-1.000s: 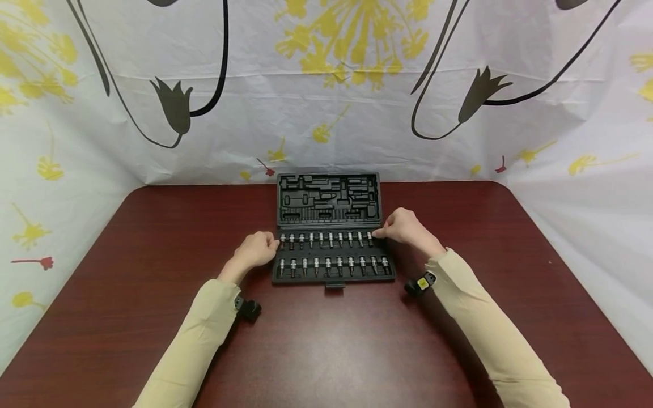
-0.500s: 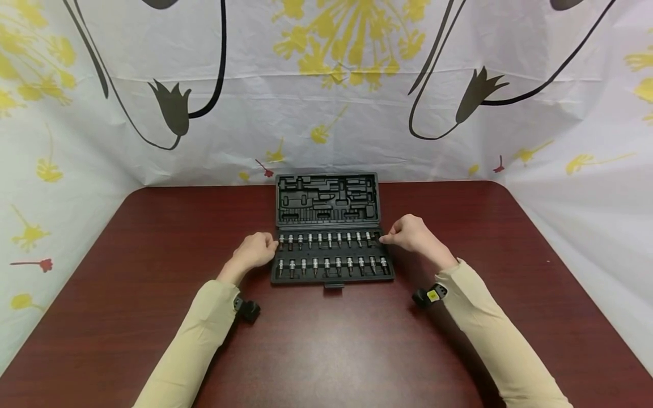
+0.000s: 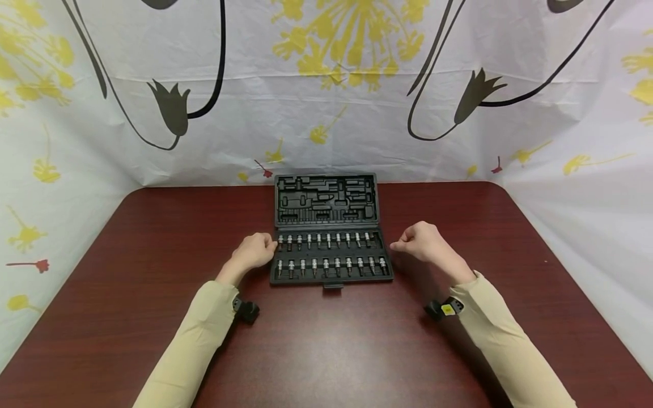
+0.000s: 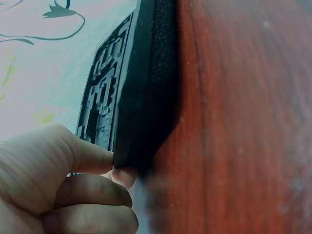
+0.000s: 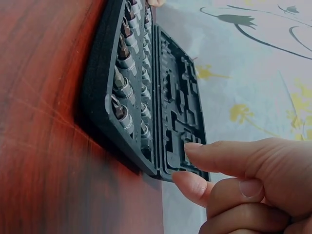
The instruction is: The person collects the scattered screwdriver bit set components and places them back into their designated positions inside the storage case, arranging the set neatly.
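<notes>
A black socket case (image 3: 331, 252) lies open on the table with two rows of bit sockets (image 3: 326, 266) in its tray. My left hand (image 3: 255, 249) pinches the tray's left edge; in the left wrist view the thumb (image 4: 92, 158) lies against the case corner. Just off the right edge hovers my right hand (image 3: 420, 241), apart from the case. Its thumb (image 5: 224, 156) and index fingertip (image 5: 192, 187) are separated with nothing between them, and its other fingers are bent. The nearest bit socket (image 5: 122, 117) sits in the row beside the case's outer edge.
The open lid (image 3: 326, 198) of moulded recesses leans up near the table's back edge. Behind it hangs a white patterned cloth (image 3: 326, 102). The dark red table (image 3: 326, 351) extends around the case.
My right hand has moved right and toward me, away from the right end of the far row of bit sockets. The left hand stays at the left edge.
</notes>
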Demonstrator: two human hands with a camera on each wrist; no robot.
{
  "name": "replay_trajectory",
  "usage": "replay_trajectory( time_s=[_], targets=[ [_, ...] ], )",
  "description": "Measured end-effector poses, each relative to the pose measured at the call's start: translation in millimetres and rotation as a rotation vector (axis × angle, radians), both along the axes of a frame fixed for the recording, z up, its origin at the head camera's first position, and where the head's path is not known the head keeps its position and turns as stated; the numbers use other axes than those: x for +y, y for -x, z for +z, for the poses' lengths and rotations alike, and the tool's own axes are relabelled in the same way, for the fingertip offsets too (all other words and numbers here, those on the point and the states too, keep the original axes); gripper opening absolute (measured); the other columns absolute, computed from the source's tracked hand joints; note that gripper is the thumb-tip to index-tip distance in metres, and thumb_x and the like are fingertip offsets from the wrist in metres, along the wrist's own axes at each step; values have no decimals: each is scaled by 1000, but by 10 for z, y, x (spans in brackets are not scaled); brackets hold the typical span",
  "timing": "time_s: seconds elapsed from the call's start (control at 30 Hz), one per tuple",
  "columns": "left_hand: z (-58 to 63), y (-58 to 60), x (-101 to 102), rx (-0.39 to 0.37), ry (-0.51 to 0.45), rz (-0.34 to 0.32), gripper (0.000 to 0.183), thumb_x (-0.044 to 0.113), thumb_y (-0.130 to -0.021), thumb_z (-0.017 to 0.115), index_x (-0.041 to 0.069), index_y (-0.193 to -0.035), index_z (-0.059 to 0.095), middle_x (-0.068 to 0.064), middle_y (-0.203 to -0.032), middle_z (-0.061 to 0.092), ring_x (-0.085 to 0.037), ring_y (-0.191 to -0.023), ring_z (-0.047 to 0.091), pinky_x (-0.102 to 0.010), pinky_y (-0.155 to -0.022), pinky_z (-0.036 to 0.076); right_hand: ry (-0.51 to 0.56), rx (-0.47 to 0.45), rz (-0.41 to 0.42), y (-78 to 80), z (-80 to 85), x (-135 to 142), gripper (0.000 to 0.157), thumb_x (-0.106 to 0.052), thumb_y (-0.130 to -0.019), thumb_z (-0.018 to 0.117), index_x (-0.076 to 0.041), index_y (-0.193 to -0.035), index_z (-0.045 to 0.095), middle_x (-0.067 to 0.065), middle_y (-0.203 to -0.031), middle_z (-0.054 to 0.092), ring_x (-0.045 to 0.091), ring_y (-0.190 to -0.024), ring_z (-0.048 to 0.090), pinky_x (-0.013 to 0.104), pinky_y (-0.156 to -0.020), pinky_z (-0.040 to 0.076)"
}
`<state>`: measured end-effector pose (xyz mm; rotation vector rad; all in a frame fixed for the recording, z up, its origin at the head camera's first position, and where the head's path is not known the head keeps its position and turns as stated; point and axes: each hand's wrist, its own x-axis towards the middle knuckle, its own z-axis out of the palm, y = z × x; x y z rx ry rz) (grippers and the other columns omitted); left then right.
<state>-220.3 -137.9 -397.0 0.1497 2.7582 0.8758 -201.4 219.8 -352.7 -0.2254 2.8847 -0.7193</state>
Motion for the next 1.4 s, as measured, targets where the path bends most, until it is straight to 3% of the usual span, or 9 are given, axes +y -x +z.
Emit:
replay_trajectory(
  time_s=[0.9,1.4],
  targets=[
    [16,-12,-13,4,-20,-17,34,19,-97,46,11,-65,40,-3,-58,37,-17,-52,34,-29,-51,29,-33,34,-13,-493,-21,508,25,-20,-84,68,-5,-65,65,-7,-56,51,11,-51,41,29,-51,35],
    [23,-25,2,24,1,-21,35,19,-97,47,11,-64,39,-2,-59,34,-16,-53,30,-28,-52,27,-81,4,-91,-641,-113,874,28,-25,-83,68,-6,-63,64,-7,-56,53,12,-56,42,30,-51,35]
  ],
)
